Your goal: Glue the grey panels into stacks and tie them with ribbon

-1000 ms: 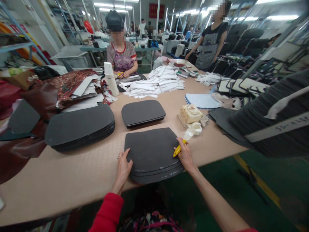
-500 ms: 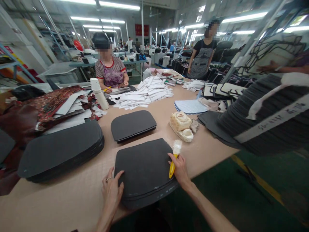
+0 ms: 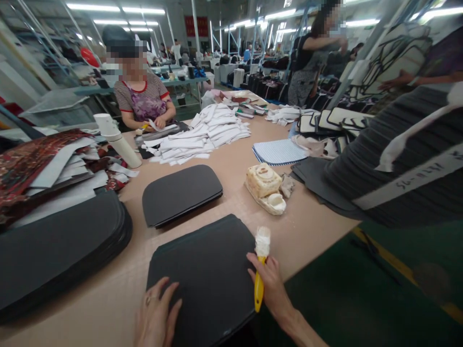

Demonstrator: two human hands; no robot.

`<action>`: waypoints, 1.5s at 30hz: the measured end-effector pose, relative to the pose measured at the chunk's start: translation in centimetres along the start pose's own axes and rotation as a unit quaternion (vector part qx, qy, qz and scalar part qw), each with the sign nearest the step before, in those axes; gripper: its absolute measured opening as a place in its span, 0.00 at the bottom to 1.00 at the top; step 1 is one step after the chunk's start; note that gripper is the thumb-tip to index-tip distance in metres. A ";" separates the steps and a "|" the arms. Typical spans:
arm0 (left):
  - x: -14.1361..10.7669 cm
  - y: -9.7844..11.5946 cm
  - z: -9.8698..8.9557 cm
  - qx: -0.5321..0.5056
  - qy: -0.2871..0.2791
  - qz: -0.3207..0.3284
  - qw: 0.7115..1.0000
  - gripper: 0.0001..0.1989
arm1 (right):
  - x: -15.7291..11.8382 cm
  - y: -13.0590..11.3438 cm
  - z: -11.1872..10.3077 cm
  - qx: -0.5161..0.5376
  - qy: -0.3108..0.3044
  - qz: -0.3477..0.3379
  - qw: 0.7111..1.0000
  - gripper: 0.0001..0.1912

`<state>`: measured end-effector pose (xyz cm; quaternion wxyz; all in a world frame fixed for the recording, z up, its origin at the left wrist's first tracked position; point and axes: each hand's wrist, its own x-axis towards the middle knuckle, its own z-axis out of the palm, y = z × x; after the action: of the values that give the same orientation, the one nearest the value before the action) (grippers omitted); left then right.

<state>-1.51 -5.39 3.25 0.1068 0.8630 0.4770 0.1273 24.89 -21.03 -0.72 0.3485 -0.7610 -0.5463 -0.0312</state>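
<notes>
In front of me lies a stack of dark grey panels (image 3: 206,270) with an angled far right corner. My left hand (image 3: 159,308), with a ring on it, rests at the stack's left edge, fingers apart and holding nothing. At the right edge, my right hand (image 3: 269,282) grips a paintbrush (image 3: 259,284) by its yellow handle. Its pale bristles, coated in white, point away from me. Beyond the brush stands a crusted cream-coloured container (image 3: 264,180) with a small round white opening at its front.
A smaller panel stack (image 3: 184,193) lies beyond mine, a thicker one (image 3: 54,246) at left. White strips (image 3: 210,130) are heaped near a seated co-worker (image 3: 144,101). A white bottle (image 3: 117,140) stands left. A tall tied grey bundle (image 3: 398,164) leans at the right edge.
Both hands and the panel stack sit nearer to me and lower in view. My view has shifted somewhat. The standing person at the back has raised an arm.
</notes>
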 end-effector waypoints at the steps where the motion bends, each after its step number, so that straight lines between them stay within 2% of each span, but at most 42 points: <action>1: 1.6 1.9 0.2 -0.044 -0.017 0.036 0.998 0.13 | 0.0 0.0 0.0 0.009 -0.002 0.003 1.000 0.25; 5: 8.9 9.9 1.7 -0.127 -0.080 0.094 0.984 0.14 | 0.2 0.0 -0.3 0.030 -0.005 0.005 1.000 0.30; 7: 11.7 12.5 3.0 -0.130 -0.107 0.100 0.981 0.14 | 0.5 0.0 -0.4 0.037 -0.002 -0.001 0.999 0.30; 9: 13.6 13.7 4.0 -0.116 -0.136 0.095 0.979 0.13 | 0.6 0.2 -0.5 0.042 -0.006 -0.002 0.999 0.30; 12: 14.9 13.7 4.9 -0.108 -0.169 0.085 0.976 0.10 | 0.6 0.5 -0.4 0.038 -0.007 -0.008 0.999 0.29; 16: 15.7 13.4 4.9 -0.158 -0.199 0.063 0.965 0.05 | 0.4 0.9 -0.2 0.023 0.001 -0.031 0.999 0.26; 19: 16.1 13.6 4.9 -0.192 -0.219 0.054 0.955 0.04 | 0.2 1.0 -0.2 0.038 -0.011 -0.018 0.999 0.25; 24: 16.2 14.0 5.2 -0.225 -0.216 0.059 0.948 0.06 | 0.1 0.7 -0.2 0.079 -0.020 0.001 0.997 0.26; 31: 16.2 14.1 5.4 -0.206 -0.218 0.041 0.953 0.06 | 0.0 0.8 0.1 0.102 -0.016 0.014 0.995 0.26; 45: 16.2 14.4 5.4 -0.180 -0.208 0.056 0.960 0.06 | 0.2 0.6 -0.1 0.119 -0.010 0.023 0.993 0.24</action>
<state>19.97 0.55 4.49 0.3500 0.8624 0.3640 0.0344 25.54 -21.07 -0.85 0.4316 -0.7267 -0.5322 0.0496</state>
